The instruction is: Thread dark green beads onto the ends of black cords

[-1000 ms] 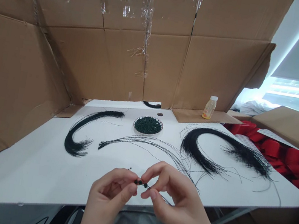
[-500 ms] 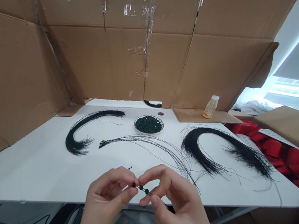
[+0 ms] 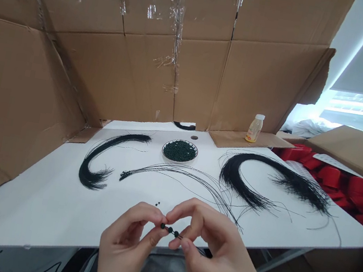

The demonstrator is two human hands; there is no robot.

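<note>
Three dark green beads (image 3: 170, 229) sit strung on a thin black cord (image 3: 179, 236), and on my feed both hands are closed on that short stretch, over the front part of the white table (image 3: 50, 211). The left hand (image 3: 127, 243) pinches the cord's left end between thumb and curled fingers, right beside the first bead. The right hand (image 3: 212, 243) pinches the other side, its fingers bent inward. Two loose beads (image 3: 157, 204) lie on the tabletop just beyond the left hand.

Farther back, a shallow round dish (image 3: 197, 153) holds a heap of small green beads (image 3: 179, 151). Thick curved bundles of black cord lie to its left (image 3: 87, 169) and right (image 3: 241, 174), with a looser spray of strands (image 3: 162, 168) between them. A tall cardboard backdrop (image 3: 132, 76) rises behind the table, a small plastic bottle (image 3: 255, 129) stands on a cardboard flap (image 3: 236, 140), and red cylindrical pieces (image 3: 329, 176) fill the area to the right.
</note>
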